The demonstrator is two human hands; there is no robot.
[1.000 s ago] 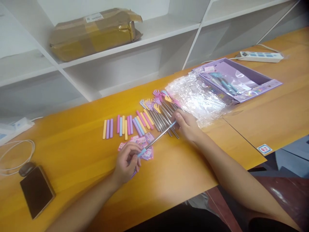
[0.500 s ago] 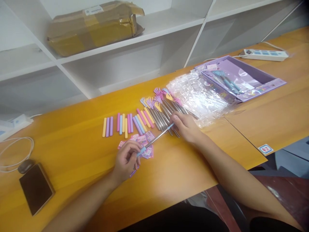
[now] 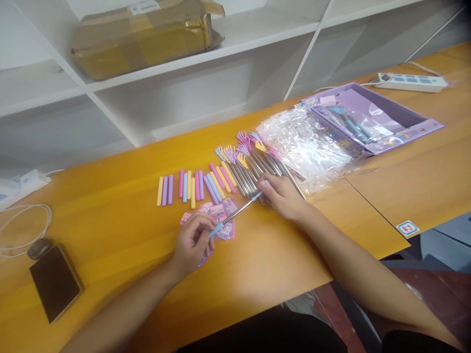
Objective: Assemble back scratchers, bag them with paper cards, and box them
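A thin metal rod (image 3: 238, 211) with light blue ends slants between my hands over the table. My left hand (image 3: 193, 242) is closed round its lower, light blue handle end. The fingers of my right hand (image 3: 281, 195) pinch the upper end, whose tip they partly hide. Below the rod lie pink and purple printed cards (image 3: 217, 212). Several pink, blue, yellow and purple tubes (image 3: 198, 186) lie in a loose row behind them. Beside my right hand is a pile of metal rods (image 3: 243, 180) with coloured claw-shaped heads.
Clear plastic bags (image 3: 305, 147) are heaped against an open purple box (image 3: 405, 120). A power strip (image 3: 412, 82) stands behind it. At the left are a dark phone (image 3: 56, 282), a mouse (image 3: 39, 249) and a white cable. A taped parcel (image 3: 147, 39) rests on the white shelf (image 3: 257, 29).
The view has shifted slightly. My right hand has turned a little at the rod's upper end, while my left hand keeps the same hold.
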